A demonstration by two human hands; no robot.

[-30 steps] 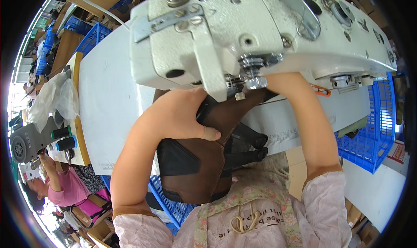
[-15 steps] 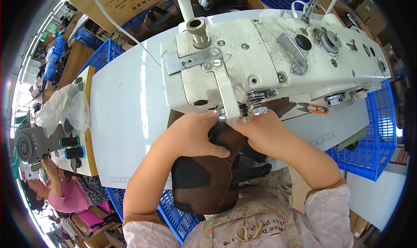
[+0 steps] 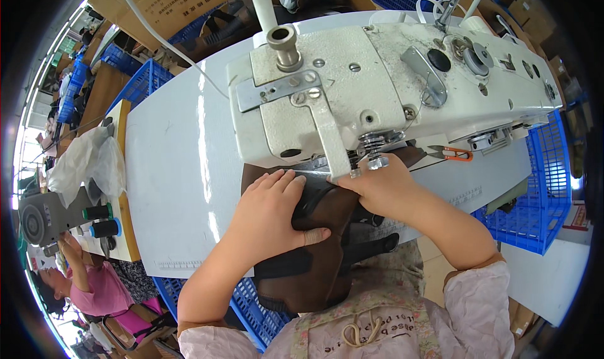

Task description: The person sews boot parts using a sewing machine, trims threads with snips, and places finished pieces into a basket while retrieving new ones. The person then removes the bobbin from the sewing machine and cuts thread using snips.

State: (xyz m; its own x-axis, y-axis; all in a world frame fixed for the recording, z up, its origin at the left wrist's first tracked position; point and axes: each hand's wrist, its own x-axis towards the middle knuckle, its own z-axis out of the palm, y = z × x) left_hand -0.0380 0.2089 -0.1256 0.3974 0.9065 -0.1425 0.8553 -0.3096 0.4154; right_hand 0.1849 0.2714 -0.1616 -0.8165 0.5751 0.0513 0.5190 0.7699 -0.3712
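A brown and black fabric piece (image 3: 327,214) with dark straps lies under the head of a white sewing machine (image 3: 333,88) and drapes over the table's front edge toward my lap. Flat on its left part rests my left hand (image 3: 270,211), fingers stretched forward and thumb spread to the right. My right hand (image 3: 380,186) is closed at the fabric beside the needle area, its fingertips close to the presser parts and partly hidden by the machine. The needle itself is hidden behind the metal lever (image 3: 330,139).
Orange-handled thread snips (image 3: 450,153) lie right of my right hand. Blue crates (image 3: 535,189) stand at the right and below the table (image 3: 170,170). A cardboard box (image 3: 170,10) is at the back. To the left, a person in pink (image 3: 100,290) works at another machine.
My left hand has flattened, its fingers moving a little left and away from the needle area. The right hand stays by the presser parts. The view has shifted slightly.
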